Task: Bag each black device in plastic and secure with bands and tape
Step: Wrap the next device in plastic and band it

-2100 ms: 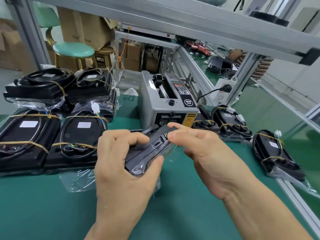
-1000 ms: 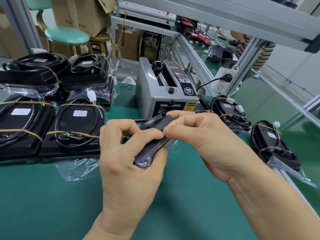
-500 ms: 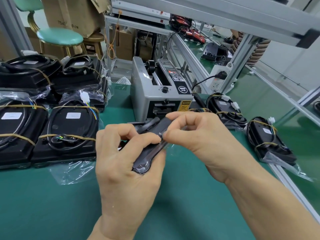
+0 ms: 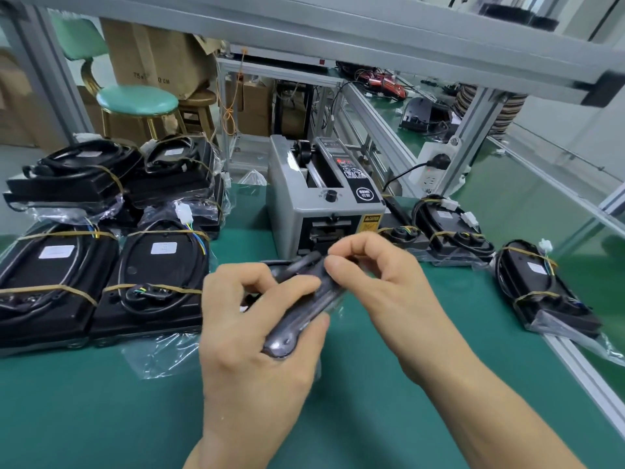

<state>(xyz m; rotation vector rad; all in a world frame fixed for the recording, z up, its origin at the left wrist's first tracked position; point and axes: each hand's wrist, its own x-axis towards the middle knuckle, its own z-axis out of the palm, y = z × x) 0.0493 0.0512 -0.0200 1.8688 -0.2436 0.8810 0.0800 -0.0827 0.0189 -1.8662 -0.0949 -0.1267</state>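
On the green counter (image 4: 84,418), banded black devices (image 4: 162,269) lie at left, a green stool (image 4: 137,101) behind. My left grip (image 4: 250,336) holds a bagged black device (image 4: 304,299) over the counter; my right grip (image 4: 378,286) pinches its top. The tape dispenser (image 4: 321,201) stands behind.

1. A green-matted workbench (image 4: 101,418) fills the foreground, edged on the right by a silver aluminium rail (image 4: 588,377).
2. A grey metal overhead beam (image 4: 338,32) crosses above the workbench.
3. A round stool with a mint-green padded seat and gold metal legs (image 4: 137,101) stands beyond the workbench's far left corner.
4. Brown cardboard boxes (image 4: 152,55) are stacked behind that stool.
5. A small brown wooden stool (image 4: 199,103) sits just right of the green stool.
6. A second green-topped bench (image 4: 389,106) runs away beyond the workbench.
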